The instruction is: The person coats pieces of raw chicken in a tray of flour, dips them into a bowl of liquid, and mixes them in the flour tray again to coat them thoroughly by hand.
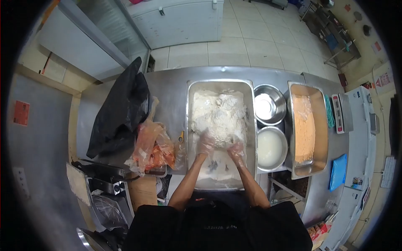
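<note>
A deep steel pan of white flour lies straight in front of me. Lumpy flour-coated pieces are heaped in its far half. My left hand, in a clear plastic glove, reaches into the flour left of the middle. My right hand, gloved likewise, is in the flour near the pan's right side. Between the two hands lies a floury mound. The fingers of both hands are blurred and partly covered by flour, so their grip cannot be made out. The flour is thinner nearest me, with some grey patches.
Right of the pan stand a steel bowl and a bowl of whitish liquid. Beyond them are a pan of orange powder, a scale and a blue packet. At left lie a black bag, a plastic bag with reddish contents and scissors.
</note>
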